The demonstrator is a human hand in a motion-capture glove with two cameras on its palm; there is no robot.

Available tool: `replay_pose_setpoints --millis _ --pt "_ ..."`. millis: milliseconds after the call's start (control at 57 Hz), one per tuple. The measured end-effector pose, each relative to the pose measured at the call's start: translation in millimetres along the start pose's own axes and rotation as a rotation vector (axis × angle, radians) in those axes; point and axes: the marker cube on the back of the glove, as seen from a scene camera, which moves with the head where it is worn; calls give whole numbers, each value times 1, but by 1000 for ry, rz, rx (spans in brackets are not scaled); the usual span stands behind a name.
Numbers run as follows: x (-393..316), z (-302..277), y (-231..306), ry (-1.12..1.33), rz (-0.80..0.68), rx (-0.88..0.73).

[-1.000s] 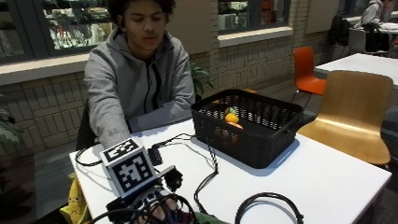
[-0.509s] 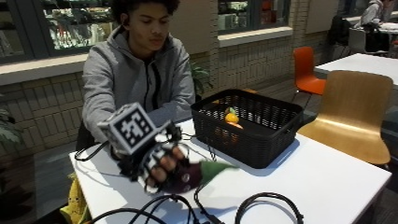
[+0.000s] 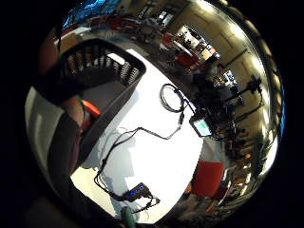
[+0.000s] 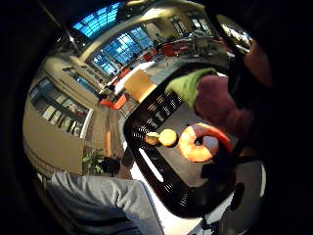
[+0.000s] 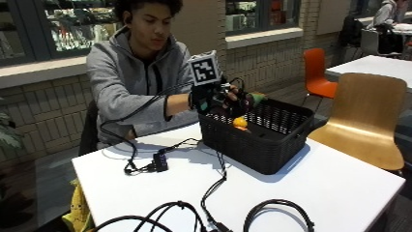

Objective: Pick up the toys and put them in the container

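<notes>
Black-gloved right hand hovers over the basket near the bench's far edge, its grip curled round a green-and-pink toy, poised above the orange toys, likely for dropping

The person sits behind the table in a grey hooded top, head tipped down toward the raised arm. The right arm is bent at the elbow, forearm held out level at chest height. The gloved right hand is lifted clear of the table, its fingers curled around something green and purplish.
</notes>
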Motion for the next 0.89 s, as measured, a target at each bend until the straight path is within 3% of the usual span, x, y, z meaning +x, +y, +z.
replay_pose_setpoints --millis 88,211,386,491,684,772,895 --pt "-8 14 2 -4 -5 -166" --pt "3 0 27 -65 11 -124" --pt "41 -20 129 -9 66 -197" --pt "73 -23 203 138 193 -218" --pt "107 -21 324 88 448 -233" --pt "115 -21 363 108 574 -194" --pt "137 -15 395 90 613 -137"
